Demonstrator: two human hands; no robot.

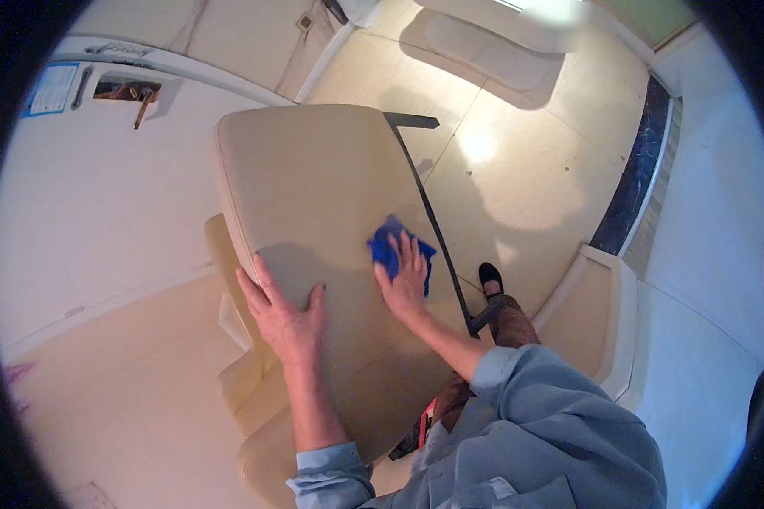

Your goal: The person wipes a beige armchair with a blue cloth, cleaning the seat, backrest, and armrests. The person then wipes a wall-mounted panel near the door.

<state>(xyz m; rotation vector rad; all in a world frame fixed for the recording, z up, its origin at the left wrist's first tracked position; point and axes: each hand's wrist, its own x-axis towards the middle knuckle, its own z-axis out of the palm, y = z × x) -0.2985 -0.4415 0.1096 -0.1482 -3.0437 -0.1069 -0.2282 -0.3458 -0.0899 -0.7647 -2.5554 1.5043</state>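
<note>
A beige upholstered chair (312, 165) with a smooth, leather-like cover and a dark metal frame (430, 203) fills the middle of the view. Along its left seam lies my left hand (286, 315), fingers spread over the edge and thumb on the broad surface. It holds no separate object. My right hand (404, 280) presses a crumpled blue cloth (389, 245) against the same surface, near the frame on the right. Part of the cloth is hidden beneath the fingers and palm.
Behind the chair's left side is another pale yellow chair part (226, 254). A white door (102, 191) with a lever handle (142, 108) stands left. A padded beige piece (490, 48) rests on the floor tiles (522, 165) ahead. My shoe (490, 275) is beside the frame.
</note>
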